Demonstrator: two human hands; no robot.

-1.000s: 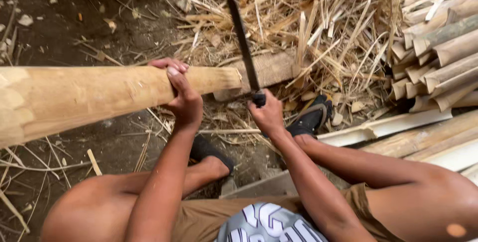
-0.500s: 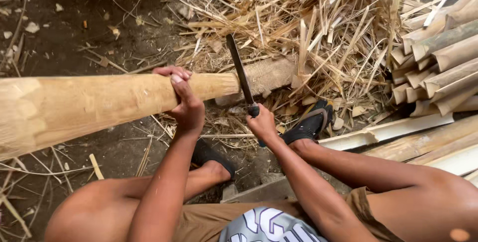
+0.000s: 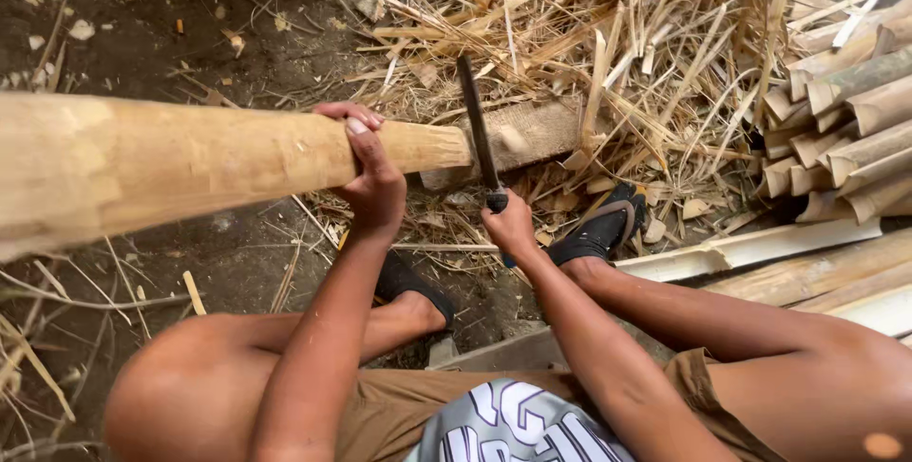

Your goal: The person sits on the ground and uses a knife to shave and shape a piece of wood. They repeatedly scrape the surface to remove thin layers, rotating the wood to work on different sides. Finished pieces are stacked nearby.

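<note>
A thick pale wooden pole point(image 3: 190, 163) runs from the left edge toward the middle. Its shaved tip rests on a short wooden block point(image 3: 532, 134) on the ground. My left hand point(image 3: 366, 172) grips around the pole near the tip. My right hand point(image 3: 508, 226) is closed on the handle of a long dark knife point(image 3: 475, 120). The blade stands on edge against the pole's tip, right where it meets the block.
A pile of pale wood strips and shavings point(image 3: 646, 44) covers the ground behind the block. Stacked split bamboo pieces point(image 3: 845, 130) lie at the right, with long boards point(image 3: 807, 253) below them. My feet in black sandals point(image 3: 598, 225) rest on dark soil.
The knife has come down from a raised, tilted position onto the pole's tip. My right hand dropped with it. My left hand kept its hold on the pole.
</note>
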